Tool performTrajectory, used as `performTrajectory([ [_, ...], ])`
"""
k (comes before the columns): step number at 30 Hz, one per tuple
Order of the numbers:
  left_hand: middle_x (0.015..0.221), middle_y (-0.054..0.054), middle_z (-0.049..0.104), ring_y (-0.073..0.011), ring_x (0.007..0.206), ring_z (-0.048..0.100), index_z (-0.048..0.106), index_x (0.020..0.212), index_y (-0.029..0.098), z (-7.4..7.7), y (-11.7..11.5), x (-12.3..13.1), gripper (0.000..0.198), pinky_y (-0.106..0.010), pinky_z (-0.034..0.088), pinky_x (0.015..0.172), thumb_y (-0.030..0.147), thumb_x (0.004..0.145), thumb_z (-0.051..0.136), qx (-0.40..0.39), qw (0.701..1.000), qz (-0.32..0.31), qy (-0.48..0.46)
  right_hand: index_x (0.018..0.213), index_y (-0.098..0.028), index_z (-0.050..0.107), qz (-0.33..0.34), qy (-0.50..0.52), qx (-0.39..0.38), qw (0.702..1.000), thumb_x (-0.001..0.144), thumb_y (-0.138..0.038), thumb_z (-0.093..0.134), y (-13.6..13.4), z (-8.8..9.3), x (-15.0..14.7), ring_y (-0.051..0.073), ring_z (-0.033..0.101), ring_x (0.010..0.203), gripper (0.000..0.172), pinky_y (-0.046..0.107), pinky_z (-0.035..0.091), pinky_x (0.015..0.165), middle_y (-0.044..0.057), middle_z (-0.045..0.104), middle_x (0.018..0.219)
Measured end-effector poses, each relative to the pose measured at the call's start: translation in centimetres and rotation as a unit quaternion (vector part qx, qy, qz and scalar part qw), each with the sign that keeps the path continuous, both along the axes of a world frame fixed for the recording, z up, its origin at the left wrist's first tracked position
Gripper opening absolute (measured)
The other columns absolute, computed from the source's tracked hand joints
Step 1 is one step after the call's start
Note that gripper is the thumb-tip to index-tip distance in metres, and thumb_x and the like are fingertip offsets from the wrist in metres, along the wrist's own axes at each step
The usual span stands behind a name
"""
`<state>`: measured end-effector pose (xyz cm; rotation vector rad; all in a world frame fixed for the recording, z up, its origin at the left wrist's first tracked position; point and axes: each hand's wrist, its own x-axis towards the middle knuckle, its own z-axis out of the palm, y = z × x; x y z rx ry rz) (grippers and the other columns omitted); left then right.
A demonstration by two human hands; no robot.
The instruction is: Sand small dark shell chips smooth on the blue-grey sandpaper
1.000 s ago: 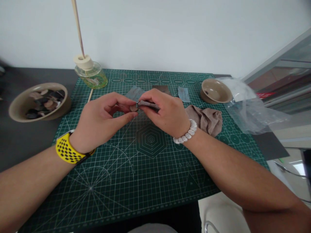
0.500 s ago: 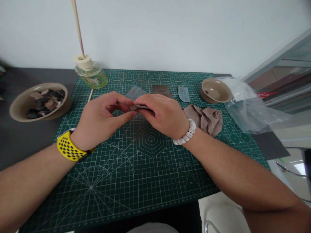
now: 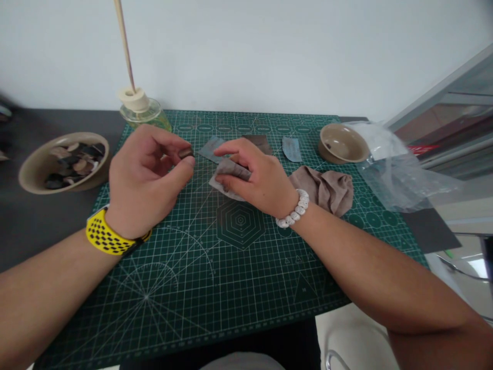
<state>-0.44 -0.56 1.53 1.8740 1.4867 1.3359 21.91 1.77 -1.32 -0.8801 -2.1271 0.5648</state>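
Observation:
My left hand (image 3: 148, 177) pinches a small brown piece (image 3: 186, 152) between thumb and fingertips, above the cutting mat (image 3: 188, 308). What the piece is made of I cannot tell. A short gap to the right, my right hand (image 3: 260, 177) grips a curled grey sheet of sandpaper (image 3: 222, 186) with its thumb pressed on it; the index finger is raised off the sheet. Behind the hands lie a blue-grey sandpaper piece (image 3: 210, 148), a brown sandpaper square (image 3: 262, 143), partly covered by my right hand, and another blue-grey strip (image 3: 291, 149).
On the left stands a bowl (image 3: 29, 177) of brown and black pieces, near a reed diffuser bottle (image 3: 134, 103). A crumpled brown cloth (image 3: 327, 190) lies beside my right wrist. Behind it are a second bowl (image 3: 346, 154) with a small dark piece inside and a clear plastic bag (image 3: 404, 174).
My hands have come apart from touching. The left moved left with the brown piece; the right stayed near its place, its index finger lifting and the sandpaper sheet tilting into view.

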Motion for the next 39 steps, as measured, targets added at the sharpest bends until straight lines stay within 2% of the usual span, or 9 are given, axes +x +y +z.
performTrajectory([
  [3,0.097,0.000,0.074,-0.0171,0.084,0.066,0.074,0.103,0.025,-0.8,0.4,-0.4,0.017,-0.035,0.056,0.076,0.021,0.087,0.079,0.041,0.999,-0.032,-0.012,0.133,-0.021,0.071,0.036,-0.018,-0.031,0.999,0.105,-0.030,0.068,0.2,-0.1,-0.2,0.024,0.076,0.117,0.029,0.038,0.058,0.104,0.007,0.081,0.132],
  [4,0.092,0.000,0.073,-0.0159,0.078,0.065,0.076,0.101,0.024,-1.2,0.5,-0.5,0.016,-0.033,0.053,0.070,0.022,0.086,0.076,0.091,0.995,-0.035,-0.020,0.131,-0.021,0.072,0.045,-0.027,-0.046,0.998,0.105,-0.032,0.068,0.2,-0.1,-0.3,0.023,0.076,0.115,0.028,0.037,0.058,0.103,0.007,0.082,0.129],
  [7,0.094,-0.002,0.077,-0.0162,0.080,0.069,0.081,0.103,0.022,-1.9,0.8,-0.8,0.015,-0.033,0.054,0.073,0.022,0.090,0.074,0.098,0.994,-0.038,0.012,0.134,-0.019,0.071,0.054,-0.058,-0.095,0.992,0.107,-0.031,0.065,0.1,0.0,-0.5,0.022,0.076,0.108,0.030,0.034,0.057,0.098,0.007,0.083,0.126],
  [12,0.096,-0.002,0.080,-0.0161,0.082,0.070,0.080,0.102,0.022,-1.7,0.8,-0.8,0.013,-0.032,0.057,0.074,0.020,0.092,0.073,0.083,0.995,-0.040,0.028,0.149,-0.013,0.065,0.031,-0.104,-0.091,0.990,0.103,-0.026,0.062,-0.1,0.2,-0.6,0.027,0.076,0.121,0.049,0.040,0.055,0.108,0.013,0.081,0.135],
  [17,0.097,-0.002,0.076,-0.0165,0.081,0.068,0.075,0.105,0.023,-1.3,0.7,-0.4,0.014,-0.032,0.058,0.071,0.023,0.091,0.074,0.030,0.998,-0.056,0.017,0.153,-0.014,0.060,0.015,-0.093,-0.087,0.992,0.097,-0.018,0.059,0.1,-0.1,-0.3,0.027,0.076,0.123,0.057,0.041,0.058,0.107,0.013,0.080,0.136],
  [22,0.100,-0.002,0.075,-0.0185,0.087,0.069,0.071,0.107,0.025,-0.9,0.2,0.0,0.017,-0.036,0.063,0.078,0.022,0.091,0.074,-0.023,0.993,-0.111,0.030,0.160,-0.016,0.051,0.049,-0.073,-0.091,0.992,0.099,-0.019,0.062,0.6,-1.2,-0.2,0.026,0.076,0.122,0.062,0.045,0.060,0.110,0.014,0.077,0.145],
  [26,0.102,-0.001,0.076,-0.0212,0.092,0.072,0.069,0.103,0.028,-1.0,0.2,0.0,0.014,-0.041,0.065,0.086,0.029,0.091,0.075,-0.058,0.991,-0.111,0.044,0.149,-0.015,0.063,0.028,-0.068,-0.020,0.997,0.097,-0.027,0.071,0.7,-0.9,-0.1,0.031,0.069,0.135,0.054,0.049,0.054,0.118,0.017,0.074,0.150],
  [31,0.098,0.000,0.075,-0.0208,0.087,0.074,0.066,0.098,0.026,-1.3,0.3,-0.3,0.018,-0.040,0.061,0.080,0.034,0.088,0.079,-0.114,0.983,-0.135,0.047,0.126,-0.017,0.075,0.034,-0.037,-0.054,0.997,0.097,-0.030,0.071,0.4,0.1,0.0,0.025,0.073,0.107,0.032,0.041,0.058,0.100,0.009,0.082,0.122],
  [39,0.090,0.001,0.076,-0.0215,0.082,0.074,0.066,0.091,0.027,-1.1,0.4,-0.2,0.019,-0.039,0.060,0.077,0.036,0.085,0.082,-0.137,0.978,-0.150,0.047,0.117,-0.016,0.079,0.063,-0.044,-0.045,0.996,0.092,-0.024,0.076,0.8,-0.1,-0.1,0.024,0.072,0.106,0.027,0.038,0.053,0.098,0.008,0.083,0.117],
])
